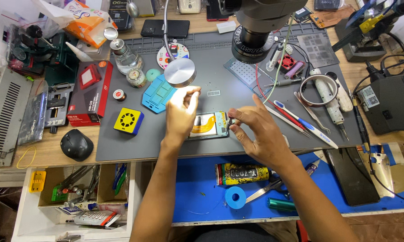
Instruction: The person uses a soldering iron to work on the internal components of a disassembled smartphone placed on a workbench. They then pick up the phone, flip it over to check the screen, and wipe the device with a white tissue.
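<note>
Right grip [238, 117] pinching small tool [229, 122], opened phone [207, 125], red box [86, 93] left

The left part of the opened phone [208, 125] is covered by the left hand [180, 113], so that end cannot be made out. Whatever is pinched in the right hand [255, 130] is too small to be identified; only a dark tip is seen at the fingertips [231, 117]. The left hand's fingertips are washed out by the lamp glare. The microscope [255, 27] is cut off by the top edge, and its body hides the mat [134, 143] beneath it near the mat's far edge. The soldering station [392, 105] is cut by the right edge. The open drawer [76, 192] is cropped at the bottom, its small tools blurred together.
</note>
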